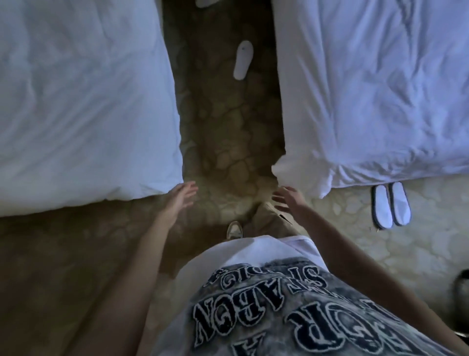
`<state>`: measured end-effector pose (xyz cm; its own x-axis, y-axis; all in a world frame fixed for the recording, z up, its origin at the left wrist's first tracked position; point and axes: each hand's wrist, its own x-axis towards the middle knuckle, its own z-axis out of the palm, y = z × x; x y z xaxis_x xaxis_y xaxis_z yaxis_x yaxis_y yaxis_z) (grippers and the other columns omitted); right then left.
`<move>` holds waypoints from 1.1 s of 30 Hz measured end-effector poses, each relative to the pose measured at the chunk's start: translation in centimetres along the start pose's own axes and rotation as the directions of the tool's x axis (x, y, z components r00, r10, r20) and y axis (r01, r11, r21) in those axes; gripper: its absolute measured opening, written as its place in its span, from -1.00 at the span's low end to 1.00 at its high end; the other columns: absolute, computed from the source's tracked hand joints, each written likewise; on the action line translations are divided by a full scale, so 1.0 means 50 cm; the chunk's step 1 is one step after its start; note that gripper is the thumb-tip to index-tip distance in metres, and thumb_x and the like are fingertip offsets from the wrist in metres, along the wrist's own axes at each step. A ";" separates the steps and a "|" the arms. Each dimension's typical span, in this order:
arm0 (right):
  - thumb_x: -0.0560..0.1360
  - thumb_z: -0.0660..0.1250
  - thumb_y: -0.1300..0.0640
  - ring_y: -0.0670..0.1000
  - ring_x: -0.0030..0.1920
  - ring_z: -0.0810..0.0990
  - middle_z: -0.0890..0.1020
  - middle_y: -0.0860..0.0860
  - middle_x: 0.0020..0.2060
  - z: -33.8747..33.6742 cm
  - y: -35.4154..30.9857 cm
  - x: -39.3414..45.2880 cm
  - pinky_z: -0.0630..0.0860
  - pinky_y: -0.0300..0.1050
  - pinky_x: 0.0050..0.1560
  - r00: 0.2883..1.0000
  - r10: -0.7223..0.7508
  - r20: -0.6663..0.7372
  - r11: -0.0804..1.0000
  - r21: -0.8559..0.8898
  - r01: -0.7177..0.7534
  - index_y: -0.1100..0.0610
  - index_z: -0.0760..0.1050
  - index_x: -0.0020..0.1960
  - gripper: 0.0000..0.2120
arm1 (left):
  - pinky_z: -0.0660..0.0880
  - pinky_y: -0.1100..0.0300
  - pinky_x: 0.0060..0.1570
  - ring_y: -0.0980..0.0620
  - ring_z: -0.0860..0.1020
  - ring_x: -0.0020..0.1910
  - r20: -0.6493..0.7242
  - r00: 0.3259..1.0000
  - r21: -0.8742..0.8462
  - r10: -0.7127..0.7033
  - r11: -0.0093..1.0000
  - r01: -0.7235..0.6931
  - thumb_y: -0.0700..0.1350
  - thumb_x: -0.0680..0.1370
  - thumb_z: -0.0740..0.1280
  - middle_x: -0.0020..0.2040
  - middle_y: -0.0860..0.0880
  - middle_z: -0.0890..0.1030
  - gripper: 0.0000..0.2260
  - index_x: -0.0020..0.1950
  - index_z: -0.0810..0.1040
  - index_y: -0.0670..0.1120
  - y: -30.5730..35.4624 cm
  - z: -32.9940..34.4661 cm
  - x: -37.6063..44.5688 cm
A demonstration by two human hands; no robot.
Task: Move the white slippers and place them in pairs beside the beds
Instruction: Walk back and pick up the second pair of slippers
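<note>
Two white beds flank a narrow carpeted aisle: the left bed point(83, 101) and the right bed point(375, 89). A single white slipper point(243, 60) lies alone in the aisle, nearer the right bed. Part of another white slipper point(203, 2) shows at the top edge. A pair of white slippers point(390, 204) sits side by side on the floor at the foot of the right bed. My left hand point(181, 197) and my right hand point(285, 199) are both open and hold nothing, hovering at the aisle's near end.
Patterned brown carpet point(228, 132) covers the floor. My shoe point(234, 229) and trouser leg stand at the aisle's mouth. A dark round object point(460, 287) sits at the right edge.
</note>
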<state>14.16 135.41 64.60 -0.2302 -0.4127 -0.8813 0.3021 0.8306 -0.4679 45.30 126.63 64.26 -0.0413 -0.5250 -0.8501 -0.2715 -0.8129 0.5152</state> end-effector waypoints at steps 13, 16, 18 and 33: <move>0.59 0.21 0.10 0.15 0.13 0.59 0.59 0.20 0.17 0.091 -0.541 0.317 0.56 0.05 0.11 0.999 -0.036 -0.001 0.984 -0.172 0.035 0.23 0.44 0.29 -0.68 | 0.46 0.10 0.04 -0.13 0.53 0.21 -0.198 0.932 0.099 -0.304 0.939 0.328 -0.21 0.55 0.35 0.29 -0.20 0.58 -0.68 0.28 0.57 -0.31 0.251 -0.047 0.208; 0.59 0.21 0.10 0.09 0.07 0.57 0.59 0.17 0.14 0.076 -0.636 0.359 0.54 -0.06 -0.06 0.999 0.020 -0.031 0.976 -0.216 -0.027 0.22 0.43 0.28 -0.69 | 0.50 0.10 0.00 -0.13 0.58 0.11 -0.188 0.932 0.055 -0.311 0.944 0.326 -0.07 0.53 0.35 0.17 -0.15 0.63 -0.69 0.19 0.63 -0.21 0.424 -0.047 0.312; 0.59 0.21 0.11 0.08 0.03 0.54 0.57 0.14 0.06 0.070 -0.681 0.395 0.51 -0.09 -0.13 0.997 0.059 -0.049 0.968 -0.241 -0.069 0.22 0.43 0.27 -0.70 | 0.53 0.08 0.01 -0.13 0.62 0.04 -0.158 0.953 0.004 -0.258 0.965 0.262 0.01 0.53 0.32 0.15 -0.16 0.66 -0.71 0.14 0.63 -0.14 0.572 -0.038 0.389; 0.58 0.24 0.17 0.04 -0.43 0.37 0.45 0.04 -0.46 0.267 -1.225 0.693 0.36 -0.23 -0.47 0.967 0.130 -0.221 0.986 -0.076 -0.150 0.17 0.48 -0.24 -0.77 | 0.48 -0.02 0.19 -0.20 0.53 0.19 -0.016 0.966 0.258 -0.260 0.932 0.255 -0.10 0.63 0.24 0.34 -0.27 0.53 -0.74 0.25 0.50 -0.20 1.352 -0.180 0.873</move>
<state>0.01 65.25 61.85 -0.3874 -0.2088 -0.8979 0.2619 0.9090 -0.3244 33.78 46.49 62.96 0.0456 -0.2995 -0.9530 -0.5114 -0.8265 0.2353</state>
